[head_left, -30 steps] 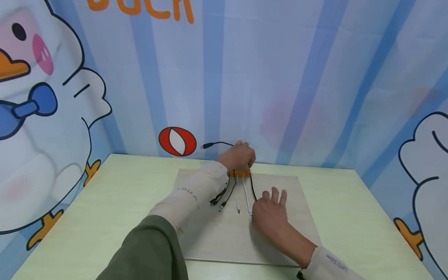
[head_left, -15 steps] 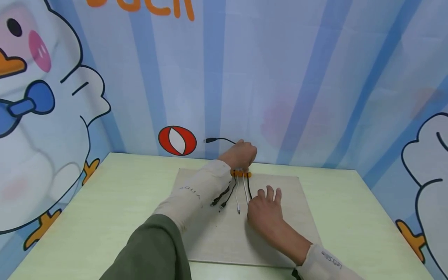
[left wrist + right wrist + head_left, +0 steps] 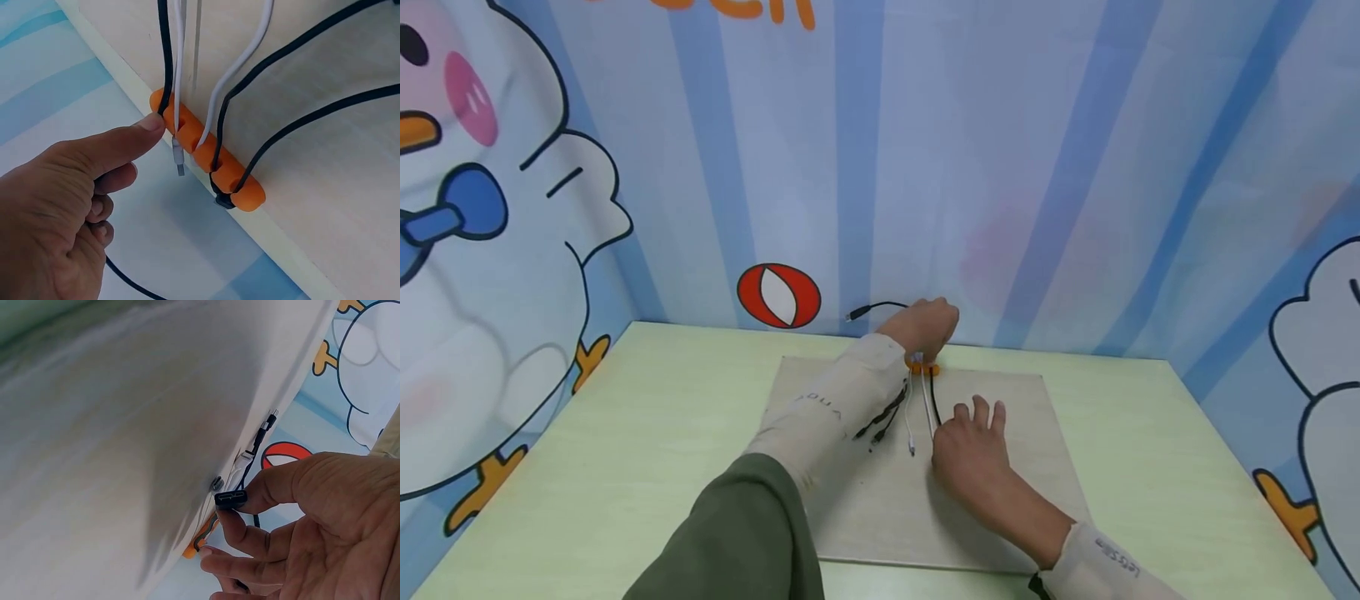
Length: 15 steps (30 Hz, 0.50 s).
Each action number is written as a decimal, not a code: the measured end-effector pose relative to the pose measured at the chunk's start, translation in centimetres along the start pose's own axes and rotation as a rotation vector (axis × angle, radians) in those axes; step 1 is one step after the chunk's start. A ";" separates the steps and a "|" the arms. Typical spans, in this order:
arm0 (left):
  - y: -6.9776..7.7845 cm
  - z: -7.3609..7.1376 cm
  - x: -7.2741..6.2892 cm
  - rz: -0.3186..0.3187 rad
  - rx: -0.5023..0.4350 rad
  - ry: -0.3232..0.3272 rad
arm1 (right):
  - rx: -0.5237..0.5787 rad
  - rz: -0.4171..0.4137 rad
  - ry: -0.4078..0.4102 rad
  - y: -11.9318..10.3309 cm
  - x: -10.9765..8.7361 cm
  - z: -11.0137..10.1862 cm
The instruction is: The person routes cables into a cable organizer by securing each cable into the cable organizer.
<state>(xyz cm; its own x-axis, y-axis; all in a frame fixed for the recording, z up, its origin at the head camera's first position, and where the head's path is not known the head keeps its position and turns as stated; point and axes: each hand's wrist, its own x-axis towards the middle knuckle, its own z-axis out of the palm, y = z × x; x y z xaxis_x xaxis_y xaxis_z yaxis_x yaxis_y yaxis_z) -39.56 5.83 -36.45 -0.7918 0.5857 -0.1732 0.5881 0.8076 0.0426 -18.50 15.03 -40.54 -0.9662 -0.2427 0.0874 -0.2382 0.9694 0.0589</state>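
Note:
An orange cable holder (image 3: 215, 159) sits at the far edge of a pale board (image 3: 1000, 508), with black and white cables in its slots. At its end slot my left hand (image 3: 925, 323) pinches a black cable (image 3: 165, 56) between thumb and index finger. That hand (image 3: 69, 181) has its other fingers curled. A loose black plug (image 3: 857, 313) on a thin cord sticks out to the left behind it. Nearer me, my right hand (image 3: 973, 450) pinches a flat black cable plug (image 3: 231, 500) between thumb and index finger, its metal end showing, its other fingers spread.
A white cable (image 3: 911, 417) and several black plugs (image 3: 880, 433) lie on the board left of my right hand. A white connector (image 3: 179, 156) pokes out behind the holder. The board rests on a light table (image 3: 625, 467) against a striped blue backdrop (image 3: 925, 167).
My left hand has shifted slightly right, and the loose black plug has moved right with it. My right hand has moved a little left, drawing its black cable straighter.

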 end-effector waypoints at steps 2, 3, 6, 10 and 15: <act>0.1 -0.2 0.0 0.007 -0.016 -0.006 | 0.003 -0.001 -0.004 0.1 0.0 -0.1; 0.0 -0.2 0.1 0.007 -0.027 -0.009 | 0.005 0.000 -0.008 0.2 0.1 -0.1; -0.1 -0.4 0.4 0.005 -0.064 -0.024 | 0.011 0.003 -0.015 0.4 0.1 -0.1; -0.6 -0.1 1.9 -0.011 -0.080 -0.066 | 0.021 0.012 -0.034 0.5 0.2 -0.1; -1.1 0.4 4.0 -0.046 -0.032 -0.125 | 0.029 0.015 -0.054 0.5 0.3 0.0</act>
<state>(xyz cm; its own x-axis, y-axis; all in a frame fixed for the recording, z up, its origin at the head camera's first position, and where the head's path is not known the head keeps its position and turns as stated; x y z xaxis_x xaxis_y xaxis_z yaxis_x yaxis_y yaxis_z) -43.35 7.25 -37.58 -0.7899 0.5365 -0.2971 0.5445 0.8364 0.0629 -18.91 15.50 -40.49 -0.9734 -0.2265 0.0344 -0.2256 0.9738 0.0288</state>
